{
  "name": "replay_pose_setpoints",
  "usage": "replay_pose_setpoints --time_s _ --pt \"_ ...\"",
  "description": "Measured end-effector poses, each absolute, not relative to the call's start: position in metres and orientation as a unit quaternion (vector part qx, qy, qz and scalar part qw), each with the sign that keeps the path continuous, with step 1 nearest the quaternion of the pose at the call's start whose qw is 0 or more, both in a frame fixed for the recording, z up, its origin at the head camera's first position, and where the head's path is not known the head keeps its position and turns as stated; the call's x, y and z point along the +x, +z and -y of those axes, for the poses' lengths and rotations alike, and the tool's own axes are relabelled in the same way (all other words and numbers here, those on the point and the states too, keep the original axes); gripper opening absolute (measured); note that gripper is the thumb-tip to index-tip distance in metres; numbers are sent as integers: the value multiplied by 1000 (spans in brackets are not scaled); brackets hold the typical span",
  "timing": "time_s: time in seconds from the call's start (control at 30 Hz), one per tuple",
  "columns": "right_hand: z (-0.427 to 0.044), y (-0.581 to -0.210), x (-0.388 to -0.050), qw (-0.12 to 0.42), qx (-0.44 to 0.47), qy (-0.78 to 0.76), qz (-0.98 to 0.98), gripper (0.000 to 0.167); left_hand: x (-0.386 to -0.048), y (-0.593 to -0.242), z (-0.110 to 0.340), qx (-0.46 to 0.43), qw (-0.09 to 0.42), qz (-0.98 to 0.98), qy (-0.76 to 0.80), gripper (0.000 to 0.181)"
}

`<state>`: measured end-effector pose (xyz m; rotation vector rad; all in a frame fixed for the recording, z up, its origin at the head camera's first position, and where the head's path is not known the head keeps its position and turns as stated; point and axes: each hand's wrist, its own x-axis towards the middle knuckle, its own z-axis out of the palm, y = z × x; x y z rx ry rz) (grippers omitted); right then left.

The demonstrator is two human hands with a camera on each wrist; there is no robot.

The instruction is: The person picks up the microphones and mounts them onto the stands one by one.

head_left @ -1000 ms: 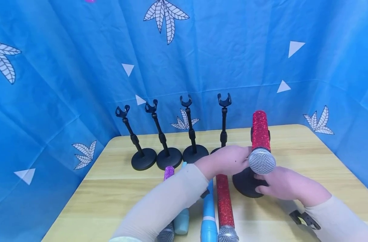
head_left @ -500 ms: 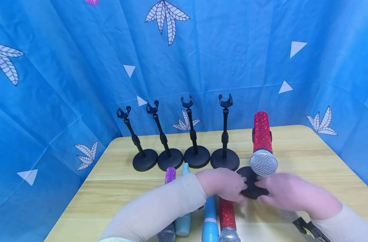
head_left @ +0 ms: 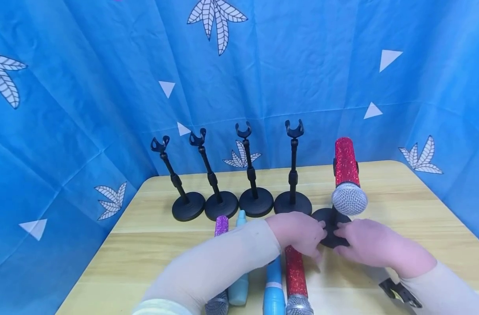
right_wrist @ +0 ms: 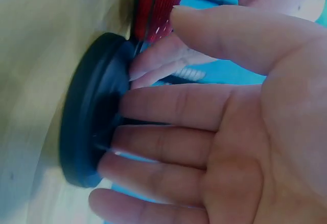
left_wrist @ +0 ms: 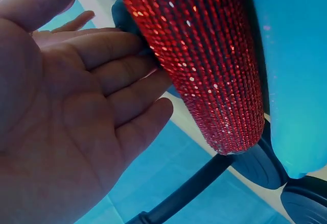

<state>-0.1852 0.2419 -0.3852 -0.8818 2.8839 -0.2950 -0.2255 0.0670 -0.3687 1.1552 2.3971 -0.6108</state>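
A red glittery microphone (head_left: 346, 162) with a silver mesh head sits tilted in the holder of the rightmost black stand. My left hand (head_left: 302, 232) reaches to the left side of that stand's round base (head_left: 323, 217), its fingers fairly straight in the left wrist view. On the base's right side is my right hand (head_left: 375, 243); the right wrist view shows its extended fingertips against the base (right_wrist: 92, 112), palm bare. A second red microphone (head_left: 296, 273) lies on the table below my left hand, its rhinestone handle (left_wrist: 204, 76) close beside my left fingers.
Several black stands with vacant holders line the back, including one (head_left: 293, 175) just left of the loaded stand. A blue microphone (head_left: 274, 297), a pale teal bottle-shaped object (head_left: 238, 291) and a purple-handled microphone (head_left: 221, 225) lie in front. Blue curtains (head_left: 314, 65) enclose the wooden table (head_left: 117, 258).
My left hand has come down from beside the upright to the base. The stand with its red microphone has shifted slightly back and right, with both hands at its base.
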Motion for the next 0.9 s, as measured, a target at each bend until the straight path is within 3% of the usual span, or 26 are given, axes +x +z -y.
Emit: replay_pose_setpoints --time_s 0.27,0.57,0.9 --pt "-254 -392 -200 45 -264 -128 -955 50 -238 -368 -77 392 204 -871 -216 82" --pt "-267 -403 -209 20 -245 -137 -959 62 -263 -372 -91 361 229 -890 -161 83" --pt "-270 -411 -215 5 -257 -147 -955 71 -273 -369 -89 345 221 -903 -131 78"
